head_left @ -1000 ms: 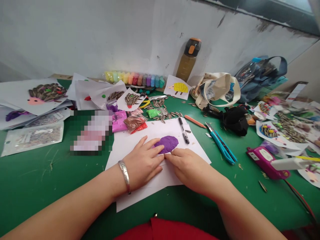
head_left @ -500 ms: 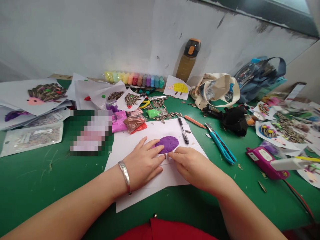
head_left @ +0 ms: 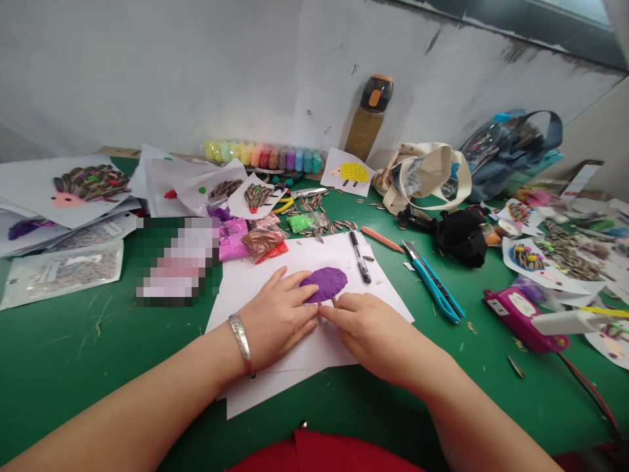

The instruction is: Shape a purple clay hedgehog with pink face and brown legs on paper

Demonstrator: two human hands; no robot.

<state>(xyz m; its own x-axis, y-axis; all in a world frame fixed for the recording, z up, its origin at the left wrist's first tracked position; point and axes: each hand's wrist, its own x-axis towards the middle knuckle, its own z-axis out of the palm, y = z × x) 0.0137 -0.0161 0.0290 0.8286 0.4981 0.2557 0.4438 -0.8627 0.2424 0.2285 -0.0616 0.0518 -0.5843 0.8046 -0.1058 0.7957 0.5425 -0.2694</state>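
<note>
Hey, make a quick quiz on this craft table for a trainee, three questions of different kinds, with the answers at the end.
1. Multiple choice: what colour is the oval patch on the white paper? A green; B purple; C yellow.
2. True or false: the blue cutter lies on the white paper.
3. Fill the gap: the silver bracelet is on the person's ____ wrist.

Key:
1. B, purple.
2. False; the blue cutter lies on the green tabletop.
3. Left; the left grip also has fingers over the edge of the oval patch.
</note>
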